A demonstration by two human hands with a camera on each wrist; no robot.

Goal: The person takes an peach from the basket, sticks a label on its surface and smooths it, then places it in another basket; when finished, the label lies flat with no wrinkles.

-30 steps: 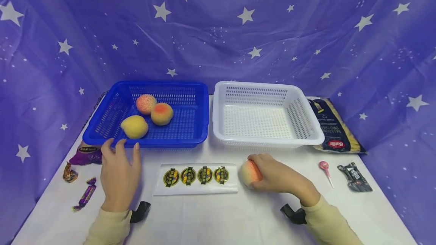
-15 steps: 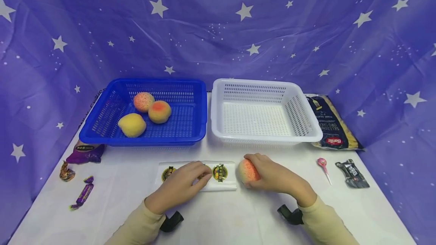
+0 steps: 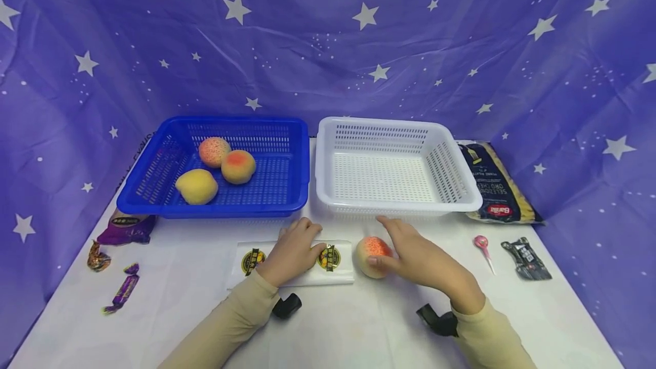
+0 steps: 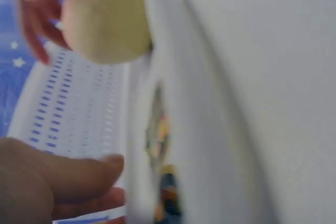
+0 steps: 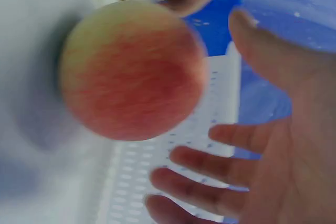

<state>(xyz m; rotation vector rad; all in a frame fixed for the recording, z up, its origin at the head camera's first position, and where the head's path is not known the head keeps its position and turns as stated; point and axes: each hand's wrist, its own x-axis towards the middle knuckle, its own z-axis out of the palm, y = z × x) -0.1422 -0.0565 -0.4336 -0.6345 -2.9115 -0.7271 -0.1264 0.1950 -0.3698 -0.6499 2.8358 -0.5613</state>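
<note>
A peach, pale yellow with a red blush, sits on the table just right of the white printed packet. My right hand is beside it with spread fingers; the right wrist view shows the fingers apart from the peach. My left hand hovers over the flat white packet with round black-and-gold emblems, hiding its middle. In the left wrist view the thumb and fingertips are loosely extended alongside the packet, gripping nothing.
A blue basket holding two peaches and a yellow fruit stands at the back left. Beside it is a white basket. Wrapped sweets lie left; a lollipop, black packet and pasta bag lie right.
My left hand has swung right from in front of the blue basket to over the white packet. My right hand has let go of the peach and its fingers have spread.
</note>
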